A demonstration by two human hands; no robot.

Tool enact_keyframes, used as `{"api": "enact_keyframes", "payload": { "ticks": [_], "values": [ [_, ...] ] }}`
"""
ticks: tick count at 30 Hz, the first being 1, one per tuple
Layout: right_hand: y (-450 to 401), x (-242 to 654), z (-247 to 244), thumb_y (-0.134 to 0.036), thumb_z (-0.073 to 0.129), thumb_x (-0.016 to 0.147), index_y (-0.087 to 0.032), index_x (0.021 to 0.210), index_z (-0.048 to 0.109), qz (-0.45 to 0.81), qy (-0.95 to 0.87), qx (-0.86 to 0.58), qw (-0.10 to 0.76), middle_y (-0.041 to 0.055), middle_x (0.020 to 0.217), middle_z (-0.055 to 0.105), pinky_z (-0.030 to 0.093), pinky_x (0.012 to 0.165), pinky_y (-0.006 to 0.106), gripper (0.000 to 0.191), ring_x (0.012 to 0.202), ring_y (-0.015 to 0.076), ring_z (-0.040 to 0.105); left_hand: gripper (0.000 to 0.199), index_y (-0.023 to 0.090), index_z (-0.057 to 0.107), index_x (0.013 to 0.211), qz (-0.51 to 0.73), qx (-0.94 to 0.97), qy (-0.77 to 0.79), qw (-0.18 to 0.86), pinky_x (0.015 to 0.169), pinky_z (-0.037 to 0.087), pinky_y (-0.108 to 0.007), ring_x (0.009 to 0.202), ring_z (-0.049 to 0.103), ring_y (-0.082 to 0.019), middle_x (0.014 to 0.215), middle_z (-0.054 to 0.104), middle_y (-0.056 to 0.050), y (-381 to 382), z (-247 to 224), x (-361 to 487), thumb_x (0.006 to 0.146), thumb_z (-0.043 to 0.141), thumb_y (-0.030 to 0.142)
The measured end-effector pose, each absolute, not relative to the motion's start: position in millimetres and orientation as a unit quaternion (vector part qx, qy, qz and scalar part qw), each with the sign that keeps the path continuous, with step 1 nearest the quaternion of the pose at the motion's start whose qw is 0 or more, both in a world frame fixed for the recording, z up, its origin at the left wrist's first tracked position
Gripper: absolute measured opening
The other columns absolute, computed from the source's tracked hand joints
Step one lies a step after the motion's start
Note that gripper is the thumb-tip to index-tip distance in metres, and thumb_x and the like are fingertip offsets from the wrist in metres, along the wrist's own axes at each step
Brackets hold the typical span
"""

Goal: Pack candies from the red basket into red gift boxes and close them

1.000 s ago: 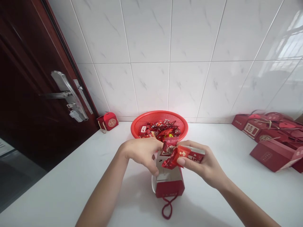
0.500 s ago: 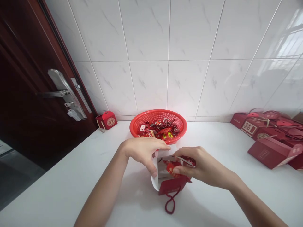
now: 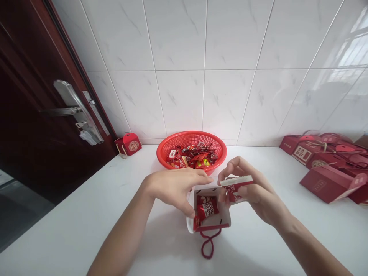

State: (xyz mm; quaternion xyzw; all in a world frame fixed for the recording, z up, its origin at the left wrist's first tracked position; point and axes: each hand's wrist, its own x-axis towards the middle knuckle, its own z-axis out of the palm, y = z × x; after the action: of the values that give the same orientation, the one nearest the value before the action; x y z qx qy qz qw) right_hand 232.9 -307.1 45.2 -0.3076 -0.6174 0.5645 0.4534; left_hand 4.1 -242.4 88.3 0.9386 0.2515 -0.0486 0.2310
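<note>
An open red gift box [image 3: 212,227] with a white inside and a dark red cord handle stands on the table. Inside it lies a red candy packet [image 3: 207,207] with white lettering, and a smaller red piece [image 3: 196,223] sits by the left wall. My left hand [image 3: 172,191] curves around the box's back left corner, thumb against the left side and fingers stretched along the back. Just above the right rim, my right hand [image 3: 248,188] pinches another red wrapped candy [image 3: 236,188] with a pale crimped edge. My left fingertips' contact with the box is partly hidden.
Behind my hands, a red plastic basket [image 3: 161,153] of wrapped candies stands near the tiled wall. A closed red gift box [image 3: 128,144] is at the back left beside the door [image 3: 31,96]. More red boxes [image 3: 330,184] are piled on the right.
My right hand has risen from inside the box to the right, still with a candy in it. A red packet now lies in the box. My left hand has barely moved.
</note>
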Motion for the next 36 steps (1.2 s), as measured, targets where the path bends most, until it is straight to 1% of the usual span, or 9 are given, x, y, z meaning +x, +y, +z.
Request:
{"api": "enact_keyframes", "payload": {
  "ticks": [2,5,10,16,19,24,27,31,36],
  "values": [
    [-312,230,44,-0.018,0.055,0.08,-0.024,0.093,0.051,0.584,-0.593,-0.262,0.488,0.0002,0.088,0.066,0.053,0.068,0.032,0.015,0.075,0.0185,0.067,0.051,0.022,0.066,0.12,-0.048,0.932,0.257,0.25,0.083,0.05,-0.029,0.108,0.061,-0.025,0.12,0.063,-0.005,-248,91,6,0.072,0.083,0.028],
    [-317,222,45,-0.021,0.06,0.089,-0.022,0.093,0.057,0.533,-0.632,-0.265,0.496,0.0015,0.089,0.067,0.051,0.07,0.03,0.005,0.079,0.0175,0.065,0.043,0.019,0.066,0.11,-0.047,0.929,0.247,0.272,0.081,0.049,-0.028,0.102,0.061,-0.024,0.112,0.063,-0.004,-251,92,8,0.071,0.084,0.025],
    [-315,217,49,-0.016,0.058,0.094,-0.018,0.097,0.068,0.395,-0.806,-0.274,0.346,0.0027,0.085,0.068,0.048,0.064,0.026,0.011,0.07,0.0138,0.057,0.047,0.022,0.063,0.113,-0.039,0.929,0.207,0.306,0.083,0.049,-0.028,0.104,0.061,-0.022,0.112,0.062,-0.002,-245,89,7,0.07,0.083,0.022],
    [-309,222,47,-0.008,0.048,0.097,-0.02,0.115,0.068,0.189,-0.897,-0.31,0.251,0.0081,0.109,0.073,0.054,0.081,0.033,0.029,0.093,0.0203,0.066,0.051,0.02,0.063,0.112,-0.063,0.927,0.237,0.284,0.079,0.05,-0.029,0.101,0.061,-0.024,0.112,0.063,-0.004,-239,87,6,0.066,0.086,0.023],
    [-308,224,49,-0.01,0.048,0.098,-0.022,0.112,0.069,0.17,-0.9,-0.316,0.248,0.007,0.108,0.075,0.055,0.083,0.034,0.028,0.092,0.0197,0.069,0.055,0.021,0.063,0.118,-0.07,0.926,0.247,0.277,0.081,0.05,-0.03,0.104,0.061,-0.024,0.115,0.063,-0.004,-240,89,7,0.067,0.085,0.023],
    [-309,235,55,-0.012,0.051,0.099,-0.024,0.119,0.068,0.153,-0.899,-0.322,0.254,0.0043,0.107,0.076,0.056,0.086,0.033,0.028,0.094,0.0194,0.071,0.061,0.021,0.059,0.128,-0.071,0.933,0.238,0.261,0.089,0.05,-0.03,0.111,0.06,-0.025,0.119,0.061,-0.005,-249,95,8,0.071,0.081,0.023],
    [-311,242,58,-0.013,0.053,0.099,-0.027,0.123,0.067,0.145,-0.894,-0.329,0.268,0.0029,0.111,0.076,0.056,0.081,0.031,0.03,0.092,0.0181,0.071,0.068,0.021,0.054,0.138,-0.04,0.936,0.243,0.251,0.092,0.05,-0.032,0.115,0.06,-0.026,0.127,0.059,-0.007,-257,95,7,0.074,0.077,0.022],
    [-313,248,61,-0.015,0.054,0.099,-0.028,0.122,0.067,0.131,-0.893,-0.33,0.276,0.0032,0.104,0.075,0.055,0.077,0.031,0.029,0.085,0.0175,0.07,0.066,0.021,0.054,0.14,-0.024,0.938,0.241,0.25,0.095,0.051,-0.034,0.117,0.061,-0.027,0.132,0.059,-0.009,-264,93,5,0.077,0.071,0.018],
    [-313,249,61,-0.017,0.054,0.099,-0.025,0.109,0.072,0.13,-0.894,-0.348,0.25,0.0042,0.091,0.072,0.052,0.066,0.029,0.023,0.073,0.0166,0.066,0.07,0.025,0.051,0.144,-0.027,0.942,0.23,0.245,0.091,0.052,-0.033,0.116,0.061,-0.028,0.132,0.059,-0.008,-263,92,5,0.076,0.066,0.015]
  ]
}}
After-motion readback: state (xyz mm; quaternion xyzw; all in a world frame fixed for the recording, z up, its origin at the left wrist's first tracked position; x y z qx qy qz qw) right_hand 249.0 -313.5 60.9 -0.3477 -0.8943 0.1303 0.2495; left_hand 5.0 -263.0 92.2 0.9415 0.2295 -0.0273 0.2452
